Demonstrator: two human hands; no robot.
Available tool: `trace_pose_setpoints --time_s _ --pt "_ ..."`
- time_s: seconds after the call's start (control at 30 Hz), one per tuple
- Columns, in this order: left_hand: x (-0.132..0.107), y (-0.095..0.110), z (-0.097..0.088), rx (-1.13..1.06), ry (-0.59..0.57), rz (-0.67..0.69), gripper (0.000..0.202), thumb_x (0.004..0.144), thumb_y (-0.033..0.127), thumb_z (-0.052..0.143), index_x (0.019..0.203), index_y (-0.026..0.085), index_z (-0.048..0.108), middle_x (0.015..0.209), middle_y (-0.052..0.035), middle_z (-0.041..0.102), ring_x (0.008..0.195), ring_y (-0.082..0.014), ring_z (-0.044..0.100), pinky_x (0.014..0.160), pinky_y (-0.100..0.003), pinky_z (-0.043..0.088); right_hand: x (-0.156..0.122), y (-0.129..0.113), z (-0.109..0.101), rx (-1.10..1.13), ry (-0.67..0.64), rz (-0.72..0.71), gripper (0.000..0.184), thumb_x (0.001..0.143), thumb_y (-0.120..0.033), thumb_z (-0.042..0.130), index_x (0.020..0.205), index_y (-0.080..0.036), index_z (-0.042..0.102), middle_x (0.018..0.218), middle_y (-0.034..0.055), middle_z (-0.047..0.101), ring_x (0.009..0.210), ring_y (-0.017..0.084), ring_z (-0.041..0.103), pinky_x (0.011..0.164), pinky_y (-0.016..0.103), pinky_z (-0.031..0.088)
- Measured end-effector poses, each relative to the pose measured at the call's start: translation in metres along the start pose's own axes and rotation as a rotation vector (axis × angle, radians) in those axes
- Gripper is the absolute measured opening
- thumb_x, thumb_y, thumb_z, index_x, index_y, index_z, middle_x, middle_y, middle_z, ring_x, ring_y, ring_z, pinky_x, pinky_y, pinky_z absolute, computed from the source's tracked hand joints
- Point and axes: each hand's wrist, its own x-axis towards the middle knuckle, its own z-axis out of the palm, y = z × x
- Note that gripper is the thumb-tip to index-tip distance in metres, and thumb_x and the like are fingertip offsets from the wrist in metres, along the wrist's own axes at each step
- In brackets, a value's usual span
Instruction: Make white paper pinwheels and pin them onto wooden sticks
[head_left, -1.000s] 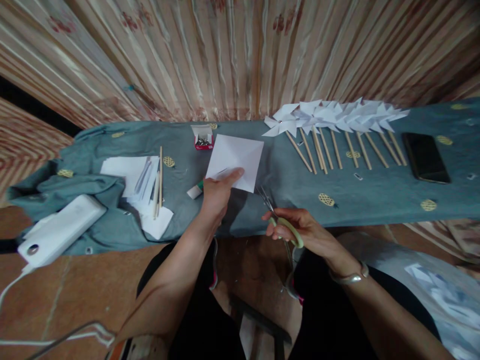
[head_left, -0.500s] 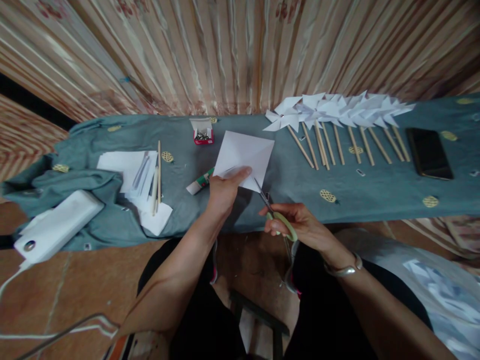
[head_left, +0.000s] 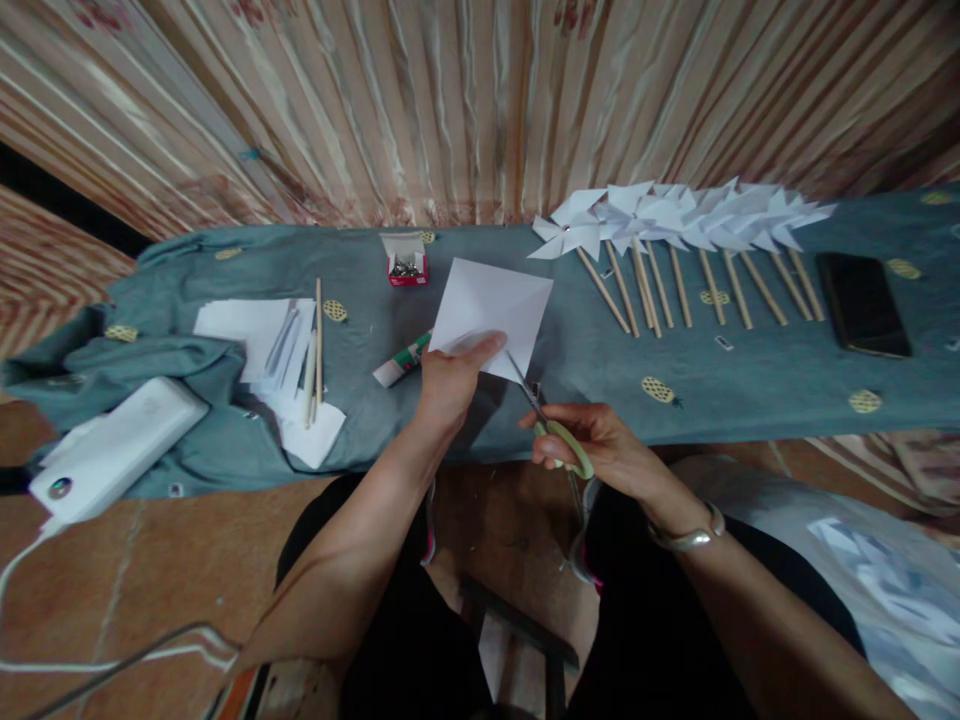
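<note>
Left hand (head_left: pixel 448 385) pinches white paper square (head_left: pixel 491 312) by near corner, lifted over worktop (head_left: pixel 750 385) w/ free edge facing scissors (head_left: pixel 544 415); right hand (head_left: pixel 600 450), fingers thru handles, blade tips at paper's lower edge; finished pinwheels (head_left: pixel 675 215) lined up at right.

paper square (head_left: pixel 495 305): matt white paper
scissors (head_left: pixel 551 425): shiny metal blades, pale green plastic handles
tablecloth (head_left: pixel 480 400): soft matt teal cloth
sticks (head_left: pixel 660 290): bare wood
phone (head_left: pixel 862 303): glossy black

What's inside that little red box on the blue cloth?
The small red cardboard box holds a heap of tiny shiny metal pieces, too small to identify. Whatever lies beneath them is covered.
</note>
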Motion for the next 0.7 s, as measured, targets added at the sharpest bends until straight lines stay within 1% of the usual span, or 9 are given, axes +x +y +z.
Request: trace_pose_setpoints --time_s 0.13,0.3,0.43,0.57,0.7 --pt "-0.0003 0.0001 -0.0002 0.022 -0.009 -0.004 0.029 0.057 0.029 0.079 0.084 0.021 0.073 0.094 -0.0054 0.075 0.091 -0.0243 0.068 0.083 -0.037 0.054 -0.0007 -0.0023 0.0006 0.006 0.013 0.016 0.047 0.065 -0.050 0.079 0.093 -0.014 0.069 0.065 0.0003 0.064 0.054 0.009 0.056 0.054 0.023 0.047" --pt "-0.0002 0.0004 -0.0004 -0.017 -0.005 -0.001 0.029 0.056 0.028 0.080 0.083 0.020 0.073 0.094 -0.0057 0.075 0.094 -0.0246 0.068 0.083 -0.036 0.054 -0.0001 -0.0023 0.0006 0.021 0.014 0.011 0.047 0.064 -0.049 0.080 0.092 -0.014 0.069 0.063 0.0003 0.064 0.052 0.009 0.057 0.052 0.023 0.049" --pt "-0.0008 0.0014 -0.0001 -0.016 -0.004 -0.007 0.031 0.055 0.029 0.080 0.085 0.020 0.072 0.094 -0.0055 0.075 0.094 -0.0252 0.068 0.083 -0.037 0.054 0.0015 0.0011 0.0003 0.051 0.017 0.010 0.046 0.062 -0.047 0.082 0.091 -0.015 0.070 0.060 -0.0020 0.064 0.051 0.007 0.057 0.052 0.020 0.049" --pt "-0.0019 0.0036 0.0001 -0.004 -0.014 -0.010 0.029 0.057 0.029 0.079 0.084 0.021 0.072 0.096 -0.0056 0.075 0.095 -0.0259 0.068 0.085 -0.038 0.054 0.0018 0.0008 0.0014 0.084 0.040 0.028 0.043 0.059 -0.044 0.084 0.089 -0.016 0.071 0.058 -0.0037 0.064 0.050 0.006 0.057 0.051 0.018 0.050" --pt "-0.0009 0.0046 -0.0012 0.029 -0.039 0.004 0.029 0.060 0.032 0.078 0.086 0.024 0.071 0.101 -0.0051 0.074 0.104 -0.0271 0.066 0.088 -0.040 0.053 0.0017 -0.0025 0.0023 0.133 0.065 0.036 0.040 0.054 -0.039 0.087 0.084 -0.017 0.072 0.056 -0.0043 0.064 0.048 0.006 0.057 0.049 0.017 0.050"
